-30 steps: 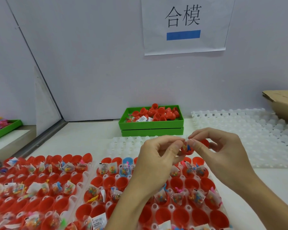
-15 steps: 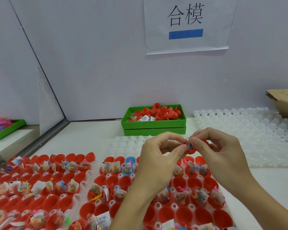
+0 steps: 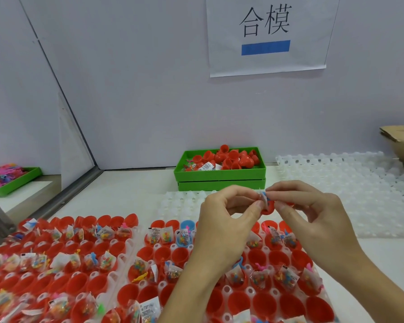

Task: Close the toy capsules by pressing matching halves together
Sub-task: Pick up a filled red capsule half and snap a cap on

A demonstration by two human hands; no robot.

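Head view: left hand (image 3: 226, 220) and right hand (image 3: 313, 215) raised together above the trays, fingertips meeting around one red capsule half (image 3: 267, 209). Left thumb and forefinger pinching its near-left rim; right thumb and forefinger pinching a small toy packet (image 3: 263, 198) at the capsule's mouth. Capsule held roughly on its side, long axis running left to right, open mouth toward the left hand; exact tilt hard to tell behind the fingers. Below, a white tray (image 3: 322, 297) of upright red halves, many stuffed with toy packets, one blue half (image 3: 186, 226) among them. Second such tray (image 3: 123, 255) at left. Farther back, stacked green bins (image 3: 222, 177) heaped with loose red halves. Empty white trays (image 3: 350, 192) at right, cardboard box (image 3: 401, 141) beyond.
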